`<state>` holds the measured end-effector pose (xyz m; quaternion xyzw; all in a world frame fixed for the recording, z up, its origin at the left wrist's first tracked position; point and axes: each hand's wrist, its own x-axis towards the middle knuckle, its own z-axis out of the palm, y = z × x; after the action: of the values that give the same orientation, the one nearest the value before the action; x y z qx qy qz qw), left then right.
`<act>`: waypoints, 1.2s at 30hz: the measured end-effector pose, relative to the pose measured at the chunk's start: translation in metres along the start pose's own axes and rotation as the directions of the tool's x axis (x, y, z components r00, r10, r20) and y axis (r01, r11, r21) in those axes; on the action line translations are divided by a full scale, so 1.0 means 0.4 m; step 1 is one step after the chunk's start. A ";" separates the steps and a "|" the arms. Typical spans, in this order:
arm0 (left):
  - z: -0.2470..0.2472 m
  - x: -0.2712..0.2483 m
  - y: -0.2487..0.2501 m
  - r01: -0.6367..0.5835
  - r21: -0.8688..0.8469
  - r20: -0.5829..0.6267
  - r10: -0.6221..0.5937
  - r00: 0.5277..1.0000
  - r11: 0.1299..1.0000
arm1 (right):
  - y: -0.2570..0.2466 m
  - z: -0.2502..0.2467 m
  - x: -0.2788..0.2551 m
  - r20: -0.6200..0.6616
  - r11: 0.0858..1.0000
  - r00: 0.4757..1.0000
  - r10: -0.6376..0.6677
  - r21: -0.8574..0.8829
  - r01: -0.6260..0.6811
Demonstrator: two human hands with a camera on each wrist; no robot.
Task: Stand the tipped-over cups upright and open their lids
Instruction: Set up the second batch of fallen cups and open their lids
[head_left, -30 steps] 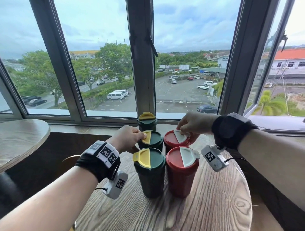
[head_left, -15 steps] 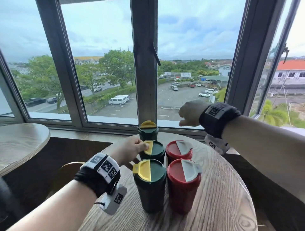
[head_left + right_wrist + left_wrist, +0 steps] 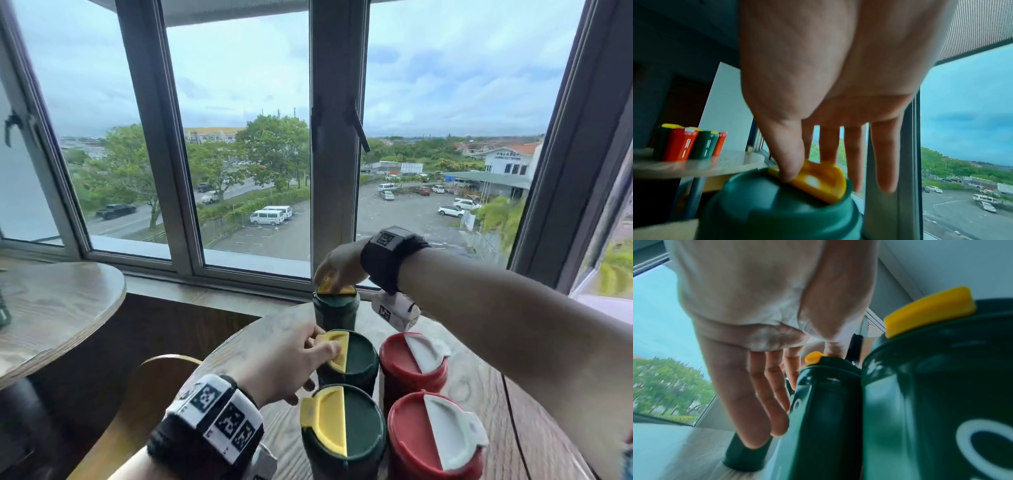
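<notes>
Five cups stand upright on the round wooden table (image 3: 479, 387). The far green cup (image 3: 335, 313) has a yellow flap (image 3: 818, 180) tilted up off its lid. My right hand (image 3: 334, 279) pinches that flap, thumb on its front, straight fingers behind it. On the middle green cup (image 3: 356, 363), my left hand (image 3: 322, 342) holds the yellow flap (image 3: 813, 357): thumb on top, index finger by its tab, the other fingers hanging beside the cup. The near green cup (image 3: 352, 431) and two red cups (image 3: 411, 359) (image 3: 421, 442) with white flaps stand untouched.
The window frame (image 3: 339, 137) and sill run close behind the far cup. A second round table (image 3: 51, 315) stands at the left, with several more cups (image 3: 688, 144) on it. A curved wooden chair back (image 3: 161, 363) sits by my left wrist.
My right hand left the rear red cup's white flap, rose, and came down on the far green cup's yellow flap. My left hand stayed on the middle green cup's flap.
</notes>
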<state>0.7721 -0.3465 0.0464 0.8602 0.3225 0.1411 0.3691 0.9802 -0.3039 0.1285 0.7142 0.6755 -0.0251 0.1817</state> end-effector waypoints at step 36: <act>0.016 0.007 -0.009 0.016 -0.114 0.030 -0.012 0.999 0.993 | 0.132 0.071 -0.091 0.117 0.877 0.991 -0.060 0.481 -0.004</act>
<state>0.7758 -0.3463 0.0393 0.8372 0.3145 0.1442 0.4235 1.0343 -0.3480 0.1241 0.7240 0.6453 -0.2404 0.0416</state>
